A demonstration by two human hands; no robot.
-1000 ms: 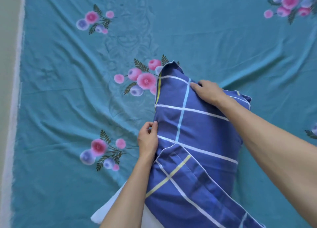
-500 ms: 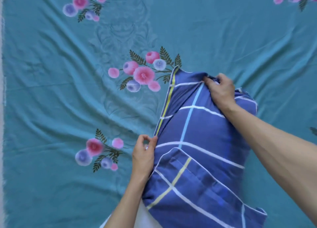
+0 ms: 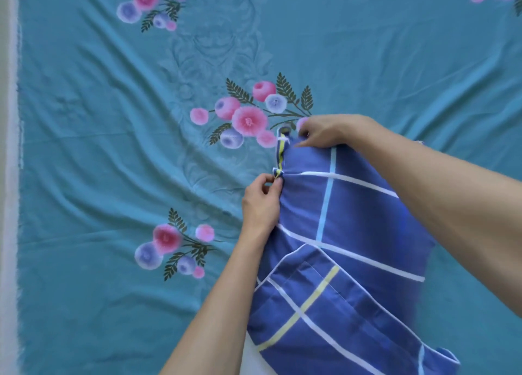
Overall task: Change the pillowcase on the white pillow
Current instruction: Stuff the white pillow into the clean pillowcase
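A blue pillowcase (image 3: 353, 233) with white, light-blue and yellow lines covers most of the pillow and lies on the bed at lower right. A sliver of the white pillow (image 3: 251, 357) shows at its near open end. My left hand (image 3: 261, 198) pinches a fold of the case's left edge by the yellow stripe. My right hand (image 3: 324, 131) grips the far left corner of the case, its fingers curled into the fabric.
A teal bedsheet (image 3: 113, 154) with pink and lilac flower prints spreads wrinkled under everything. The bed's left edge (image 3: 11, 177) shows as a pale strip.
My right hand slid left along the far edge to the case's corner. My left hand moved up the left edge toward that corner. The case's far end has flattened.
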